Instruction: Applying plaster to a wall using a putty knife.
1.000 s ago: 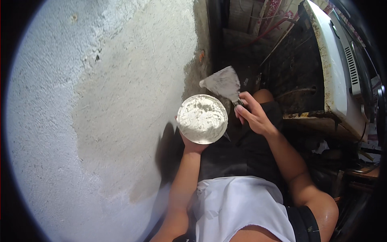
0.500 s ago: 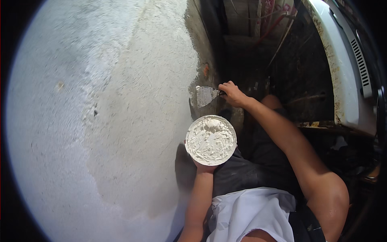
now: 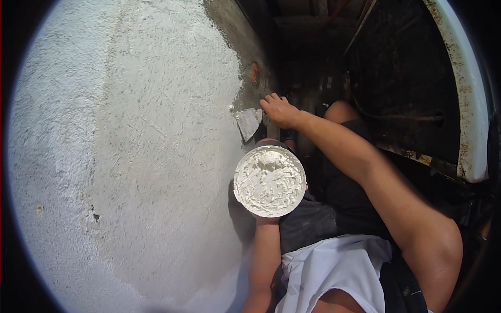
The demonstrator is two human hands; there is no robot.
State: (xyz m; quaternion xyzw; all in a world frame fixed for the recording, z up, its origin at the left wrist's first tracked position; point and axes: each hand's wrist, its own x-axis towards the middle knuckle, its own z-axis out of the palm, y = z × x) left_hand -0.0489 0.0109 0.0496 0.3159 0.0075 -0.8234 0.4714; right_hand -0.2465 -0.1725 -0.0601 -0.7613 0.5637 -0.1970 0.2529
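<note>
My left hand (image 3: 267, 220) is closed around the underside of a round tub (image 3: 237, 193) of off-white wall putty (image 3: 270, 180). Most of its fingers are hidden beneath the tub. A putty knife (image 3: 249, 123) is gripped in my right hand (image 3: 281, 110), its handle mostly covered by the fingers. The wide blade, smeared with putty, lies against the wall (image 3: 156, 156) at the border between pale coating and bare grey cement (image 3: 232, 31). A small lump of putty shows at the blade's upper corner. The tub sits just below the blade, its putty surface ridged and uneven.
An orange-red spot (image 3: 254, 73) marks the bare cement above the knife. To the right stands a rusty-edged white appliance or panel (image 3: 467, 104) with a dark inside. My bent knees (image 3: 342, 112) fill the narrow gap between it and the wall.
My right hand has moved the putty knife left onto the edge of the pale coating, and the blade has turned. My left hand still holds the tub. The whole view has shifted slightly.
</note>
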